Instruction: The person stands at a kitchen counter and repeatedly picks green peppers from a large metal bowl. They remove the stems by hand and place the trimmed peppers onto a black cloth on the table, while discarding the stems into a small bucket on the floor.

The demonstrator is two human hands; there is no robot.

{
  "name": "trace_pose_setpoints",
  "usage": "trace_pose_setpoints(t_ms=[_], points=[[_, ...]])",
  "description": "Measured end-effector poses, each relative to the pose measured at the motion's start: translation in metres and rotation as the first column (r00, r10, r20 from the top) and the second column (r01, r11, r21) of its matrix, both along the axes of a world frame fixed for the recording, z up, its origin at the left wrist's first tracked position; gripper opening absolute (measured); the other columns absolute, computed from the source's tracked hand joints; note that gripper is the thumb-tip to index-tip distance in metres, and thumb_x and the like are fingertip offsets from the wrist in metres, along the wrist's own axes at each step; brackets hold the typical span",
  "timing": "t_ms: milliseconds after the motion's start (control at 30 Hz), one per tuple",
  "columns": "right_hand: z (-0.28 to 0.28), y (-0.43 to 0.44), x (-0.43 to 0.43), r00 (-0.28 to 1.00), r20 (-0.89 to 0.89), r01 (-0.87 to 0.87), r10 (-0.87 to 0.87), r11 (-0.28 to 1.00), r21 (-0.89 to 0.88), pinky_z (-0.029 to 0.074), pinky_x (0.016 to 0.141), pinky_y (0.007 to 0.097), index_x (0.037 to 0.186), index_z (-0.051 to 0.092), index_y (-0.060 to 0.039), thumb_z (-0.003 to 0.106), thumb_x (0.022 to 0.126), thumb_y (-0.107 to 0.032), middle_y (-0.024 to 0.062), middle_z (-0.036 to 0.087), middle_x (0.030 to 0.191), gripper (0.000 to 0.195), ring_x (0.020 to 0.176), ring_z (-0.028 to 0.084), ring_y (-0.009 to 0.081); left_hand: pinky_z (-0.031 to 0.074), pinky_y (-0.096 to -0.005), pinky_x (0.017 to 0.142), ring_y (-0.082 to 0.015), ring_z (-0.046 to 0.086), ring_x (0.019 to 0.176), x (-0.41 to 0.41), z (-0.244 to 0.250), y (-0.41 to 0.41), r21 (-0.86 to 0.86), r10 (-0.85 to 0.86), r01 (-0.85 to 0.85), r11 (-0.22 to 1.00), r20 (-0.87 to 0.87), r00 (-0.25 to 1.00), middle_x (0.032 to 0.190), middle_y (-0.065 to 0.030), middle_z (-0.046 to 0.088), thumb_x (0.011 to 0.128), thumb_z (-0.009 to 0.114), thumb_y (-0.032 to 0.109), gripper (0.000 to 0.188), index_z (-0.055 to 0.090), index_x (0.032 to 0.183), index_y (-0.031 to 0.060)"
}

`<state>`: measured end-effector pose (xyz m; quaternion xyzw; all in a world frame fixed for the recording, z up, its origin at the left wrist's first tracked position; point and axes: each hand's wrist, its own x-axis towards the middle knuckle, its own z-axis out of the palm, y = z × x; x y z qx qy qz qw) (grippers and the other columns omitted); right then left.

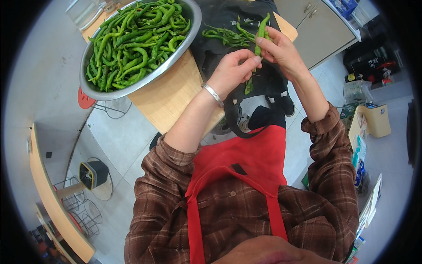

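Observation:
A long green chili pepper stands nearly upright between my hands. My right hand grips it along its body, with part of another green pepper among the fingers. My left hand, with a silver bangle at the wrist, pinches at the lower end of the pepper. Leafy green stems hang just below my left fingertips. More peppers with leaves lie on a black bag beyond my hands. To the left stands a large metal basin heaped with green chili peppers.
The basin rests on a light wooden table. A red stool is below it at left. Grey cabinets stand at upper right. A small dark bin is at lower left, and bags and packages are along the right.

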<state>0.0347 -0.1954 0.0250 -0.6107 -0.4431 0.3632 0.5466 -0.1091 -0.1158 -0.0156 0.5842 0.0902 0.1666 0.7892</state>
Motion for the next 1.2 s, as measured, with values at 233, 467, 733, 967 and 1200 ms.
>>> trace_pose_setpoints(t_ms=[233,467,733,967,1200], points=[[-0.003,0.007,-0.011,0.969,0.247,-0.024,-0.024,0.981,0.192,0.034,0.049,0.0173,0.093,0.050,-0.0039,0.055,0.085,-0.013,0.0018,0.058,0.078,0.014,0.054,0.041,0.0036,0.022,-0.0166,0.045,-0.0021,0.035,0.052,0.001,-0.003,-0.001,-0.161,0.004,-0.004,0.987,-0.002,1.000,0.070,0.0048,0.047,0.090,0.049,0.021,0.017,0.054,0.081,0.0082],[0.014,0.064,0.042,0.765,0.625,0.147,-0.158,0.987,0.069,0.045,0.055,0.0253,0.086,0.056,-0.0028,0.057,0.083,-0.023,0.0061,0.060,0.070,0.020,0.061,0.056,0.0128,0.024,-0.0176,0.043,-0.0047,0.037,0.050,0.000,0.001,-0.001,-0.203,0.012,-0.011,0.979,0.004,1.000,0.071,0.0004,0.050,0.089,0.045,0.019,0.016,0.052,0.082,0.0063],[-0.008,0.108,0.047,0.116,0.943,0.366,0.311,0.869,-0.332,0.048,0.078,0.0391,0.090,0.066,-0.0086,0.058,0.076,-0.042,0.0110,0.065,0.095,0.037,0.094,0.060,0.0282,0.025,-0.0179,0.042,-0.0064,0.039,0.049,-0.002,0.003,0.001,-0.292,-0.073,0.073,0.954,0.011,0.997,0.072,-0.0039,0.053,0.088,0.042,0.016,0.016,0.053,0.088,0.0033],[0.001,0.078,0.085,0.740,0.672,0.066,0.018,0.993,-0.099,0.032,0.045,0.0222,0.082,0.063,-0.0037,0.059,0.079,-0.036,-0.0043,0.047,0.054,0.032,0.048,0.043,0.0050,0.024,-0.0169,0.042,-0.0043,0.038,0.050,0.000,0.000,0.001,-0.227,-0.100,0.096,0.969,-0.005,0.995,0.072,-0.0028,0.053,0.091,0.043,0.019,0.021,0.054,0.093,0.0012],[0.037,-0.028,0.014,0.938,0.340,-0.023,0.071,0.989,-0.145,0.032,0.047,0.0198,0.089,0.063,-0.0055,0.060,0.081,-0.035,-0.0040,0.051,0.056,0.030,0.051,0.045,0.0033,0.023,-0.0154,0.043,-0.0028,0.036,0.052,-0.003,0.006,0.001,-0.285,0.012,-0.006,0.958,0.019,1.000,0.072,-0.0007,0.050,0.094,0.043,0.029,0.030,0.055,0.094,0.0018]])
